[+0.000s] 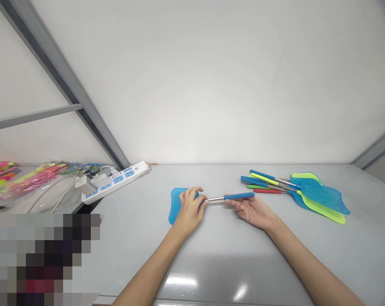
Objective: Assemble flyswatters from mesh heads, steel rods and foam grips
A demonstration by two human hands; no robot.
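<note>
A blue fly swatter [216, 199] with a metal rod lies crosswise between my two hands, its mesh head to the left. My left hand [190, 209] covers part of the head, with thumb and fingers closed at the neck where the rod begins. Palm turned up, my right hand [250, 209] holds the swatter's blue handle [239, 196] from below, the fingers curled under it. To the right, a pile of fly swatters [323, 197] shows blue and yellow-green heads, with blue, yellow, green and red handles pointing left.
A white power strip [117, 182] with plugs and cables stands at the left edge of the grey table [211, 250]. Farther left lie clear bags [36, 180] of colourful items. A white wall [211, 85] and grey metal frame bars [61, 80] close off the back.
</note>
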